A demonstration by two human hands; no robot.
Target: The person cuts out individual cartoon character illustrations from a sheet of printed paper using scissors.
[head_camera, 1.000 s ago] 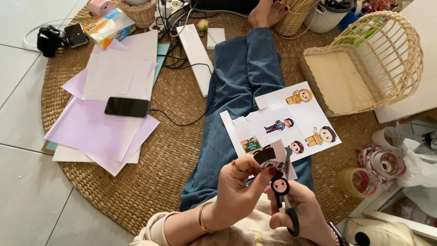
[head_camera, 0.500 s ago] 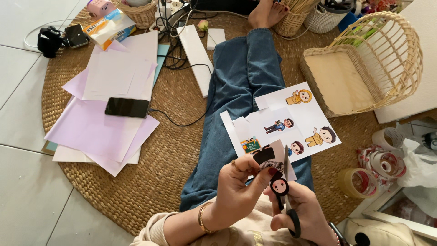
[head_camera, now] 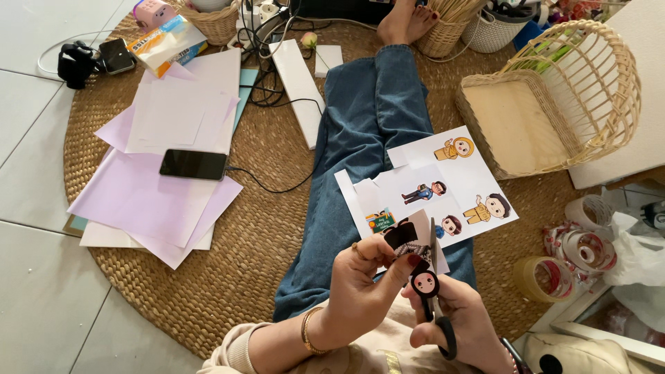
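- The left hand (head_camera: pixel 360 284) is closed in a pinch, thumb and fingertips gripping a small paper cut-out (head_camera: pixel 410 244) with a dark figure on it, held up just above the lap; a gold bracelet (head_camera: pixel 306 331) sits on that wrist.
- The right hand (head_camera: pixel 454 322) is curled through the black handles of a pair of scissors (head_camera: pixel 433 291), whose blades point away from the body and meet the edge of the cut-out.
- Just beyond the hands, a white sheet of cartoon figures (head_camera: pixel 443 183) lies across the outstretched leg in blue jeans (head_camera: pixel 360 138), partly cut away at its near left corner.
- To the right, rolls of tape (head_camera: pixel 578 246) sit near the edge of the round woven mat (head_camera: pixel 263 208).
- To the left, a black phone (head_camera: pixel 192 164) rests on a spread of pale purple and white paper sheets (head_camera: pixel 149 187), with a cable running from it.
- Farther right, a wicker basket (head_camera: pixel 554 104) lies tipped on its side.
- At the far edge, a bare foot (head_camera: pixel 407 19) rests near a tangle of cables (head_camera: pixel 267 41) and a tissue packet (head_camera: pixel 166 43).
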